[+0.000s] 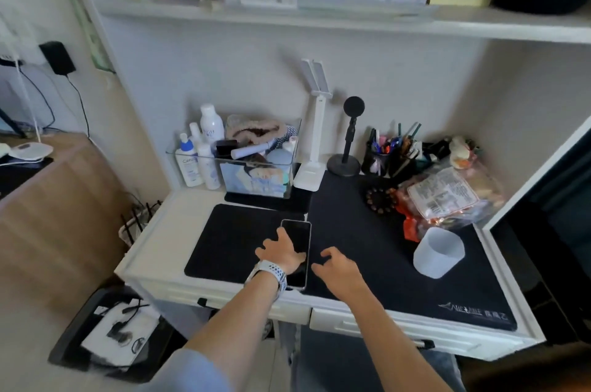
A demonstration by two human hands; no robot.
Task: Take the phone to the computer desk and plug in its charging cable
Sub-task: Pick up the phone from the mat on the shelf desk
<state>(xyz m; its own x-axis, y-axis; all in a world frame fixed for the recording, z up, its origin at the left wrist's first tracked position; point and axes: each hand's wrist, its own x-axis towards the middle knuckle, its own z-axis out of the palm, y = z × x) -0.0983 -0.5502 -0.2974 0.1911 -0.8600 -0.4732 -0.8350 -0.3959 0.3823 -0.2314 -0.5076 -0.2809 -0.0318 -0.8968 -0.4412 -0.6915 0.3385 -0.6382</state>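
Phone (297, 251) lies flat, screen up, on the white desk (150, 251), straddling the seam where two black mats (230, 241) meet, its near end reaching the front edge. My left hand (281, 251) rests on it with fingers spread, thumb across the glass, steadying it for a lift, I judge. My right hand (337, 267) hovers just beside it, fingers loosely curled and apart, holding nothing. The phone's long axis runs from me toward the back wall. No charging cable shows near it.
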